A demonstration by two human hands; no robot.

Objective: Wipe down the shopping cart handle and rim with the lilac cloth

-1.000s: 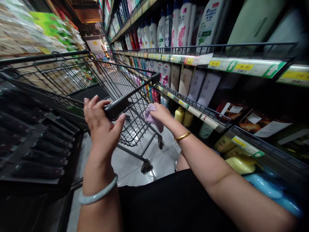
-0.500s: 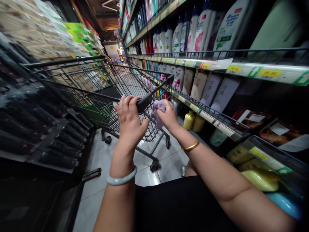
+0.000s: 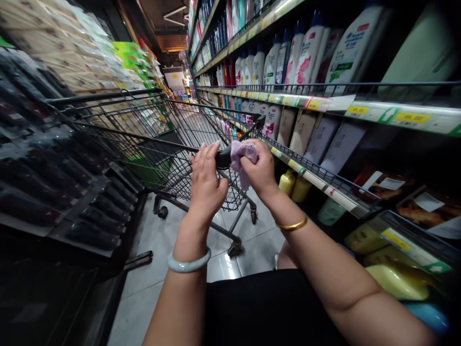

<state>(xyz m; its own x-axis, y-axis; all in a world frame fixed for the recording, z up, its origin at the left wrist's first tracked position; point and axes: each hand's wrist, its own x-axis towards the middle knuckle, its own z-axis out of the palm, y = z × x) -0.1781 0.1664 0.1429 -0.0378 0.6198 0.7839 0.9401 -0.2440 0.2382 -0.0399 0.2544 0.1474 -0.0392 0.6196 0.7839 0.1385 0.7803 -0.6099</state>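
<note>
A dark wire shopping cart (image 3: 173, 166) stands in front of me, slanted across the aisle. My left hand (image 3: 207, 180) rests against the left part of its black handle (image 3: 224, 158), fingers stretched forward and thumb apart. At the right part of the handle, my right hand (image 3: 260, 166) is closed round a crumpled light purple cloth (image 3: 242, 156). The cloth touches the handle, and a loose end hangs below the hand. Part of the handle is hidden behind the cloth and the fingers.
Shelves on the right hold shampoo bottles (image 3: 306, 53), with price labels along a shelf edge (image 3: 399, 115). Yellow bottles (image 3: 287, 182) stand lower down. On the left are stacked packs (image 3: 68, 53) and rows of dark packaged goods (image 3: 82, 187). Grey floor tiles (image 3: 144, 259) lie below.
Both hands and the cart appear slightly farther right in the picture as the view shifts. The right hand has brought the cloth up against the handle. The left hand's fingers have drawn closer together.
</note>
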